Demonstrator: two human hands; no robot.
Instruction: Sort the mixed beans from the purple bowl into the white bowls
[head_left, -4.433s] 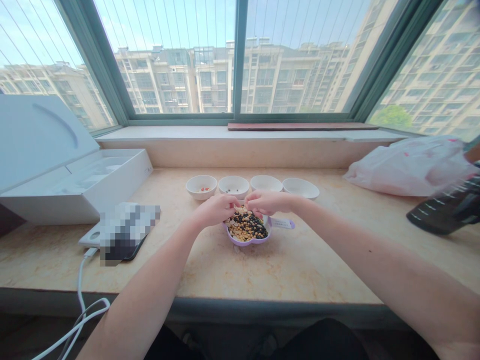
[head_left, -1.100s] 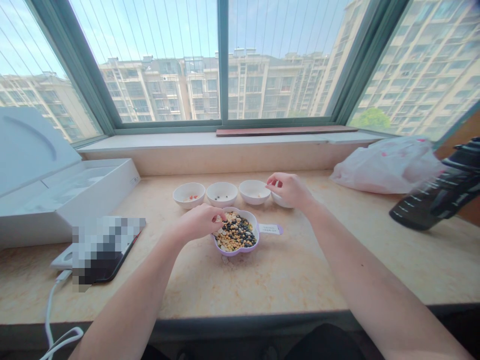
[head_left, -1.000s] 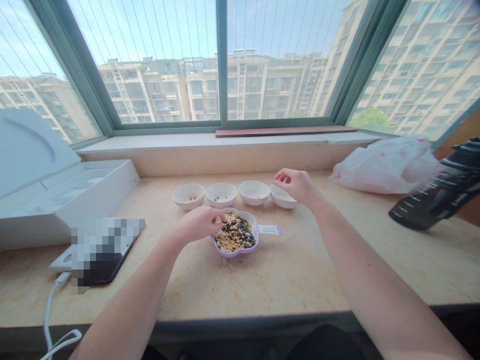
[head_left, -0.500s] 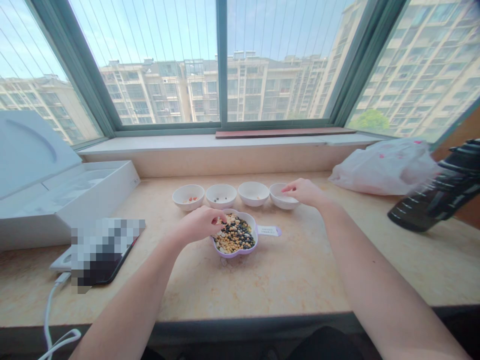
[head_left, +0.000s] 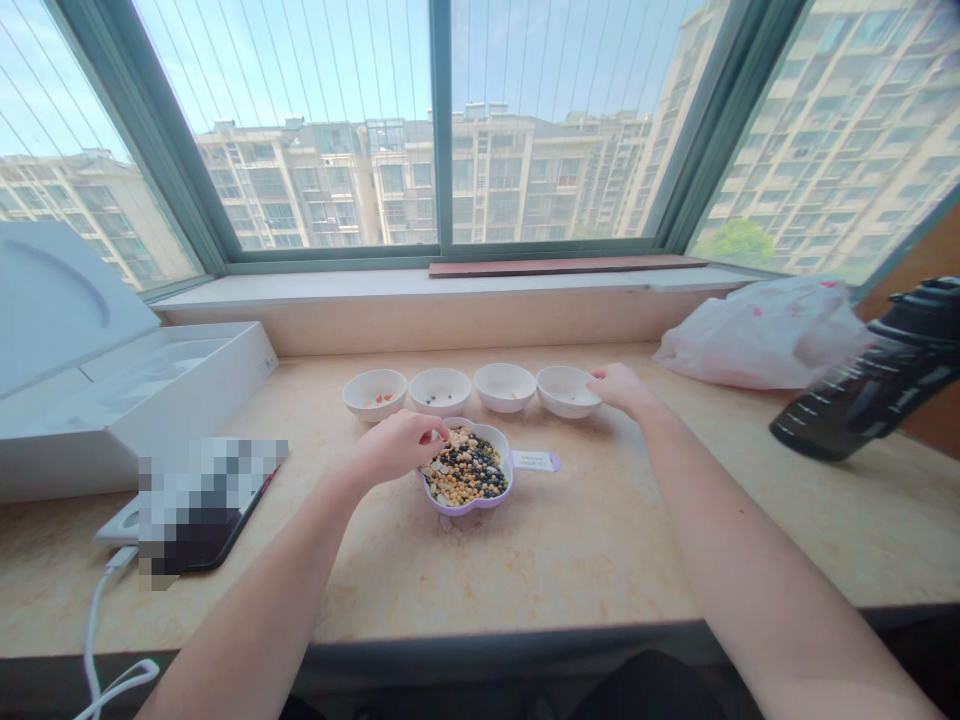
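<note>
A lilac scalloped bowl [head_left: 472, 508] of mixed dried beans [head_left: 466, 468] stands on the counter, a labelled handle on its right. My left hand [head_left: 401, 445] is at its left rim, its curled thumb and fingers over the beans; what they pinch, if anything, is hidden. Behind the bowl is a row of small white bowls. The rightmost white bowl [head_left: 564, 408] has a small bit in it. My right hand [head_left: 622, 390] is at that bowl's right rim, fingers bent together; I cannot see anything in them. Reddish bits lie in the leftmost white bowl [head_left: 361, 410], dark beans in the second bowl [head_left: 439, 408].
An opened white box [head_left: 202, 385] stands at the left, with a partly blurred phone [head_left: 240, 520] and a white cable [head_left: 94, 620] in front. A plastic bag [head_left: 757, 340] and a dark bottle [head_left: 862, 380] sit at the right. Windows [head_left: 442, 150] rise behind the counter.
My right hand has moved right, from over the rightmost white bowl to its rim, and a small bit now shows inside. My left hand stays at the lilac bowl.
</note>
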